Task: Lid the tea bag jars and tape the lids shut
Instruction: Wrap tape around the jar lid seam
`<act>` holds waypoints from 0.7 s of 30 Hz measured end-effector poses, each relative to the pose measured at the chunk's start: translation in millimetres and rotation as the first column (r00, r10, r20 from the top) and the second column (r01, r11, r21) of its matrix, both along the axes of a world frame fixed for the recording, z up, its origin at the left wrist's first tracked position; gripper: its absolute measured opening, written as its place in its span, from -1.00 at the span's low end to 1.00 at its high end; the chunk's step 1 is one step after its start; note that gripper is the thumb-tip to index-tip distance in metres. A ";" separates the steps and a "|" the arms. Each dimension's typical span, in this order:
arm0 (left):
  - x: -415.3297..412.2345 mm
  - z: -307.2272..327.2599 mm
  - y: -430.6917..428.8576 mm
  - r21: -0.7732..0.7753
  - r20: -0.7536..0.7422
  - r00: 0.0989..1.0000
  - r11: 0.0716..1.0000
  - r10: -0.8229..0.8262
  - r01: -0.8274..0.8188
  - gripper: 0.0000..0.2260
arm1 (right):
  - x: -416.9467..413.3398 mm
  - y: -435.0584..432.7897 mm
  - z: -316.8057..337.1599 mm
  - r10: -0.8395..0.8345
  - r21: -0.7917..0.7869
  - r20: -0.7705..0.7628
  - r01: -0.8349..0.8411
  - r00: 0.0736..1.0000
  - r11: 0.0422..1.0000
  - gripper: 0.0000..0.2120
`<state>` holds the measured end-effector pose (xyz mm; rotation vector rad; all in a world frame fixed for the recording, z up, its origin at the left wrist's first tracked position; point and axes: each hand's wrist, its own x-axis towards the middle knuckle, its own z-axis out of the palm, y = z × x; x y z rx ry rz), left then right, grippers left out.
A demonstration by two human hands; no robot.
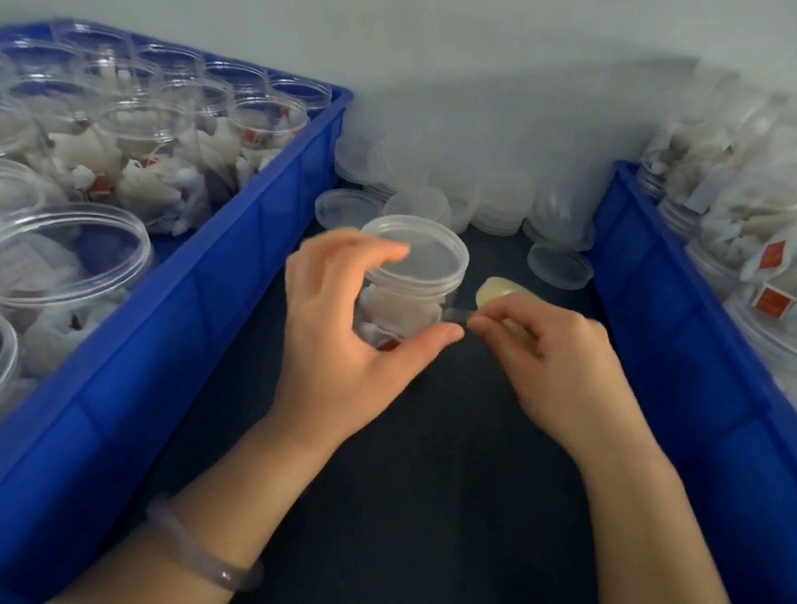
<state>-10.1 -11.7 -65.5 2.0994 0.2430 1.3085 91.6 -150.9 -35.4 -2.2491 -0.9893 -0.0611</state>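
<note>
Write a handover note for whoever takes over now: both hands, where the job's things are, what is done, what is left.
Left hand: grips the tea bag jar, upright between the two crates, with its lid on.
Right hand: holds the tape roll, with a clear tape strip stretched to the jar's side.
Done: this jar is lidded.
Left: tape it shut.
Loose lids are piled behind. Jars fill the left blue crate and the right blue crate. Several at the back of the left crate have no lids. Whether any are taped cannot be told.
</note>
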 end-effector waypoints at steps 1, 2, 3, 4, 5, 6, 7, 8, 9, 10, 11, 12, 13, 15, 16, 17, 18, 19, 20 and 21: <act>4.1 2.6 6.3 0.003 -0.059 0.998 1.000 0.012 -0.012 -0.35 | 2.9 2.9 5.9 0.014 -0.061 0.051 -0.011 0.999 0.998 -0.79; 8.2 4.8 11.2 -0.041 -0.147 0.989 0.999 -0.020 0.014 -0.24 | 5.2 5.5 11.1 0.032 -0.106 0.084 -0.023 0.996 0.994 -0.82; 12.7 5.5 14.9 -0.106 -0.225 0.971 0.993 -0.082 0.059 -0.19 | 7.1 8.3 15.4 0.055 -0.144 0.111 -0.039 0.992 0.989 -0.84; 17.0 4.2 17.4 -0.157 -0.268 0.953 0.983 -0.139 0.099 -0.18 | 8.4 10.9 18.1 0.079 -0.179 0.138 -0.053 0.987 0.982 -0.85; 21.3 0.9 19.8 -0.186 -0.276 0.947 0.975 -0.168 0.119 -0.19 | 9.0 13.4 19.8 0.100 -0.208 0.158 -0.066 0.982 0.976 -0.84; 25.6 -3.3 22.2 -0.199 -0.259 0.950 0.972 -0.176 0.126 -0.21 | 9.4 15.8 20.8 0.115 -0.229 0.168 -0.075 0.979 0.970 -0.83; 29.1 -6.8 23.9 -0.209 -0.225 0.957 0.968 -0.182 0.135 -0.25 | 9.5 17.5 21.5 0.122 -0.246 0.171 -0.077 0.978 0.966 -0.82; 32.1 -9.2 24.5 -0.220 -0.187 0.965 0.965 -0.185 0.142 -0.29 | 9.9 18.8 21.9 0.121 -0.257 0.171 -0.075 0.978 0.964 -0.81; 34.1 -10.8 24.4 -0.223 -0.155 0.972 0.964 -0.179 0.142 -0.32 | 10.7 19.6 21.6 0.122 -0.267 0.171 -0.073 0.978 0.961 -0.81; 35.2 -11.9 24.4 -0.220 -0.136 0.976 0.966 -0.168 0.135 -0.34 | 11.6 20.3 20.9 0.125 -0.275 0.171 -0.075 0.977 0.958 -0.81; 35.7 -12.5 24.4 -0.219 -0.125 0.979 0.967 -0.160 0.130 -0.35 | 12.5 20.8 20.3 0.128 -0.278 0.171 -0.077 0.977 0.958 -0.81; 35.6 -12.4 24.4 -0.222 -0.118 0.980 0.966 -0.161 0.132 -0.35 | 13.2 21.3 19.7 0.123 -0.270 0.166 -0.075 0.979 0.960 -0.81; 35.1 -12.4 24.5 -0.227 -0.114 0.979 0.964 -0.169 0.140 -0.35 | 14.0 21.6 19.2 0.114 -0.257 0.157 -0.071 0.981 0.964 -0.81; 34.7 -12.7 25.5 -0.242 -0.107 0.977 0.958 -0.182 0.152 -0.36 | 14.9 22.5 18.2 0.108 -0.247 0.139 -0.071 0.984 0.966 -0.81; 34.9 -12.6 25.3 -0.256 -0.101 0.978 0.954 -0.185 0.154 -0.37 | 15.2 22.9 17.5 0.109 -0.248 0.132 -0.073 0.985 0.966 -0.81; 35.3 -12.2 24.9 -0.271 -0.093 0.979 0.951 -0.183 0.152 -0.39 | 15.6 23.3 16.8 0.107 -0.248 0.127 -0.073 0.986 0.966 -0.82; 35.9 -12.0 24.4 -0.282 -0.084 0.980 0.948 -0.178 0.148 -0.41 | 16.0 23.6 16.4 0.103 -0.247 0.124 -0.069 0.987 0.967 -0.82; 36.1 -11.9 24.3 -0.289 -0.077 0.982 0.946 -0.172 0.143 -0.44 | 16.4 23.8 16.2 0.097 -0.247 0.124 -0.064 0.988 0.967 -0.81; 36.1 -11.9 24.6 -0.292 -0.074 0.982 0.946 -0.171 0.143 -0.46 | 16.5 23.9 16.2 0.093 -0.247 0.124 -0.060 0.988 0.967 -0.81; 35.9 -12.0 25.4 -0.289 -0.075 0.982 0.946 -0.174 0.146 -0.47 | 16.5 24.1 16.1 0.094 -0.244 0.120 -0.062 0.988 0.968 -0.80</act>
